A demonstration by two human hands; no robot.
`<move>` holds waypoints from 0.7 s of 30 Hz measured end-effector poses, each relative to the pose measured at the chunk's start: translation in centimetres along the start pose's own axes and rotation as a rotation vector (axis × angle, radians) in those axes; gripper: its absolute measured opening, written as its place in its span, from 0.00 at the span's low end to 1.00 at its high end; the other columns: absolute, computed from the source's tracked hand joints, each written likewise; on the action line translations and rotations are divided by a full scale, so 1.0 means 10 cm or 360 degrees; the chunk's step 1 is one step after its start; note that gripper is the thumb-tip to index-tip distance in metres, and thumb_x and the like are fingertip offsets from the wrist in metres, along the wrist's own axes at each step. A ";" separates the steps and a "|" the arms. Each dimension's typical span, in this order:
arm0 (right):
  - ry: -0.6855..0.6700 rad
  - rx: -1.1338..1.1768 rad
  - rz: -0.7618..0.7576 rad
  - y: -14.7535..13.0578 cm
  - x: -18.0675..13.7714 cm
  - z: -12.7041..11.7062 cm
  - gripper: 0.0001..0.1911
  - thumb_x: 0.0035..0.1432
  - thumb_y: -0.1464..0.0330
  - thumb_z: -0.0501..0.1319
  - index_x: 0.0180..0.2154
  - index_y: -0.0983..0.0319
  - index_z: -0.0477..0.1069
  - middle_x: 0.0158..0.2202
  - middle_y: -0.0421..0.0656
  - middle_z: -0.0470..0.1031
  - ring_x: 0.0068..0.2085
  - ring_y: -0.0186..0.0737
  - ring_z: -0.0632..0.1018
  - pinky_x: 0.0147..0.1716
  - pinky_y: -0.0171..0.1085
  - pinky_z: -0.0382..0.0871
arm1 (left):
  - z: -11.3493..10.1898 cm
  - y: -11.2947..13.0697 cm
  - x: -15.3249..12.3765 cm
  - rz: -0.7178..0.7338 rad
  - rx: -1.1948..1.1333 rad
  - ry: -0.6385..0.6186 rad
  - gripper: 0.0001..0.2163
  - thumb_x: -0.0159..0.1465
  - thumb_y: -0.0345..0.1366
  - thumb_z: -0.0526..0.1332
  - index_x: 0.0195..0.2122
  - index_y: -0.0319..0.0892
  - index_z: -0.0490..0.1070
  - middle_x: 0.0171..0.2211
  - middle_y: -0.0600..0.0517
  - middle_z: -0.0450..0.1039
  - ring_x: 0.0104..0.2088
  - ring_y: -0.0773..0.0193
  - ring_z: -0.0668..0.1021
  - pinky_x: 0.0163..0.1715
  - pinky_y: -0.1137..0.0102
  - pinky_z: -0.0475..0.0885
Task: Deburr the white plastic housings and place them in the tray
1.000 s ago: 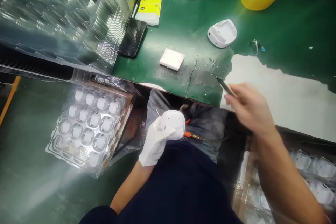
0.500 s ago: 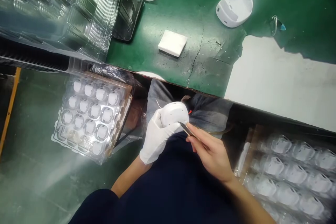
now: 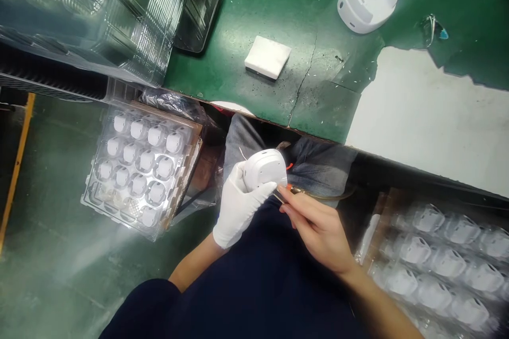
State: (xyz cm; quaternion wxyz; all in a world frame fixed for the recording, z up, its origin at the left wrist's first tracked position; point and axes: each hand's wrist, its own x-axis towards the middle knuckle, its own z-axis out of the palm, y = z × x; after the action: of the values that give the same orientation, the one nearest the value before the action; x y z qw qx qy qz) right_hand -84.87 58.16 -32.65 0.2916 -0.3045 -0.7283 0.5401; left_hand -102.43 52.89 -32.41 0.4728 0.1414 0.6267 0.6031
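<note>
Clear trays [image 3: 96,194] of white shells [image 3: 138,184]

A green workbench [image 3: 286,16] spans the upper view, its smooth top split by a thin dark crack [image 3: 304,82] reaching the front edge, with a soft sheen over the surface. Below that edge lies dark shadow. The floor [image 3: 59,159] at left is green too, crossed by a hazy pale streak of light [image 3: 85,259], beside a narrow yellow strip [image 3: 16,175]
</note>
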 end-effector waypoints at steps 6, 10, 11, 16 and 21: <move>0.0009 -0.0013 -0.0006 -0.06 0.00 0.00 0.34 0.69 0.82 0.63 0.70 0.52 0.73 0.36 0.39 0.82 0.34 0.32 0.82 0.39 0.30 0.78 | 0.02 0.03 -0.02 -0.0024 -0.0041 -0.0021 0.20 0.60 0.36 0.80 0.52 0.44 0.80 0.55 0.49 0.86 0.53 0.57 0.87 0.59 0.63 0.79; 0.0030 -0.0050 0.0005 -0.07 -0.02 0.00 0.31 0.69 0.81 0.63 0.68 0.54 0.76 0.36 0.40 0.82 0.34 0.32 0.82 0.38 0.29 0.78 | 0.02 0.06 -0.01 -0.0008 -0.0046 -0.0077 0.21 0.60 0.35 0.80 0.54 0.45 0.81 0.57 0.48 0.85 0.55 0.56 0.87 0.59 0.64 0.80; 0.0030 -0.0054 0.0002 -0.07 -0.02 0.00 0.31 0.69 0.81 0.63 0.68 0.54 0.77 0.36 0.40 0.82 0.34 0.32 0.82 0.39 0.28 0.78 | 0.02 0.06 -0.01 -0.0004 -0.0049 -0.0090 0.21 0.60 0.35 0.80 0.54 0.45 0.81 0.57 0.48 0.85 0.55 0.55 0.87 0.59 0.64 0.81; 0.0003 -0.0075 -0.0033 -0.04 -0.02 -0.03 0.29 0.69 0.81 0.63 0.67 0.56 0.77 0.35 0.39 0.81 0.33 0.30 0.81 0.39 0.27 0.78 | 0.00 0.04 0.01 0.0013 -0.0025 -0.0149 0.22 0.61 0.36 0.79 0.55 0.45 0.82 0.59 0.45 0.84 0.58 0.51 0.85 0.62 0.59 0.80; -0.0035 -0.0109 -0.0028 -0.06 0.01 -0.08 0.27 0.71 0.80 0.63 0.66 0.58 0.78 0.34 0.41 0.81 0.32 0.32 0.82 0.37 0.29 0.79 | -0.01 0.04 0.02 -0.0005 0.0002 -0.0150 0.22 0.61 0.35 0.79 0.56 0.44 0.81 0.60 0.45 0.83 0.60 0.50 0.84 0.64 0.57 0.78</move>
State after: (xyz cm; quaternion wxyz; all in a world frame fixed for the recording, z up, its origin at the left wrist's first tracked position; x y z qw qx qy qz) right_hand -84.39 58.58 -31.85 0.2776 -0.3020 -0.7521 0.5158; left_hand -102.77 53.07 -32.12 0.5025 0.1690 0.6043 0.5947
